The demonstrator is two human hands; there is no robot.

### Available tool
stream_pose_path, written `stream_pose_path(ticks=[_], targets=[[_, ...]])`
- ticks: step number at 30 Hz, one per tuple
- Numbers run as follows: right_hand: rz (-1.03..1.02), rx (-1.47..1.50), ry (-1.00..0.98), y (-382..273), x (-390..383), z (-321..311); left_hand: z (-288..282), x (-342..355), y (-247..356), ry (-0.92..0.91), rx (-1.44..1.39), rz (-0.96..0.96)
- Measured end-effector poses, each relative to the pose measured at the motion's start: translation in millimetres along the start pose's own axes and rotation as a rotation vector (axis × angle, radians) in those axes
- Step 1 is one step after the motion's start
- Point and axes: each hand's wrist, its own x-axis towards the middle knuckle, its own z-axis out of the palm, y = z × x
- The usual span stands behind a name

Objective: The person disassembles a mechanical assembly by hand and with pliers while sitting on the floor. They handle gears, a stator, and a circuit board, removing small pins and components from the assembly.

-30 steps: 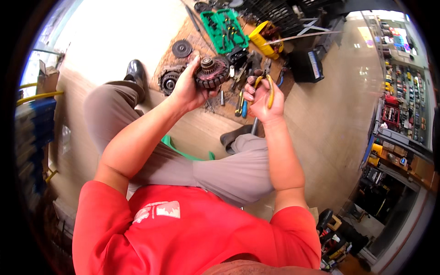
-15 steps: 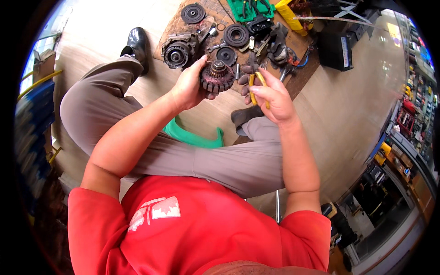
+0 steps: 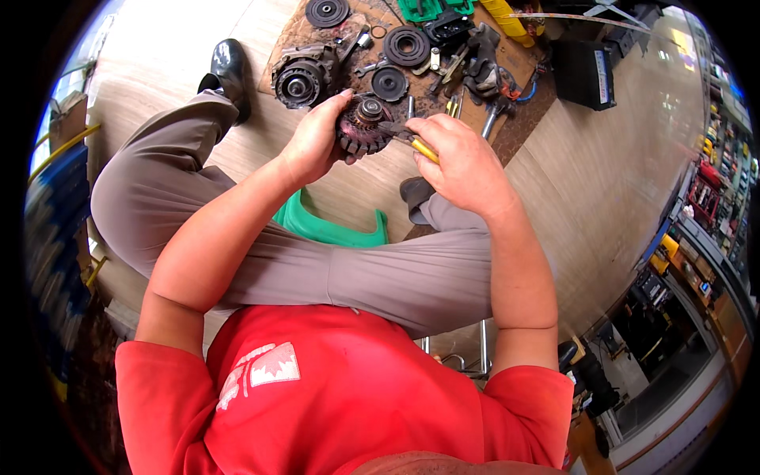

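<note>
A dark, round alternator rotor (image 3: pixel 366 127), with reddish copper windings, a toothed rim and a shaft end at its centre, rests in my left hand (image 3: pixel 313 141). My thumb lies along its upper edge and the other fingers are mostly hidden beneath it. My right hand (image 3: pixel 455 158) is closed round yellow-handled pliers (image 3: pixel 426 150). Their dark jaws reach to the right side of the rotor and seem to touch it. Just beyond my left hand stands a metal alternator housing (image 3: pixel 303 82) with a pulley.
On the brown board (image 3: pixel 279 47) lie dark pulleys (image 3: pixel 406 46), work gloves (image 3: pixel 484 67), a hammer (image 3: pixel 495 117) and an opened green tool case (image 3: pixel 419 9). A black box (image 3: pixel 582 75) stands to the right. A green plastic stool (image 3: pixel 336 231) is beneath my legs.
My right hand has moved left and turned, bringing the plier jaws to the rotor; the handles were spread apart before. The left hand with the rotor has shifted slightly left.
</note>
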Motion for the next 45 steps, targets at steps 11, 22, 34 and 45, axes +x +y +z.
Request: stream_pose_path(ticks=[11, 22, 34, 45], targets=[[-0.061, -0.007, -0.021, -1, 4, -5, -2, -3, 3, -0.031, -0.012, -0.041], [-0.073, -0.005, -0.089, -7, 8, -9, -11, 0, 2, -0.075, 0.011, -0.049], [-0.022, -0.054, -0.190, -9, 6, -7, -9, 2, -6, 0.026, 0.132, 0.008], [0.033, -0.180, -0.200, -16, 2, -6, -6, -2, -6, 0.058, 0.326, 0.101]])
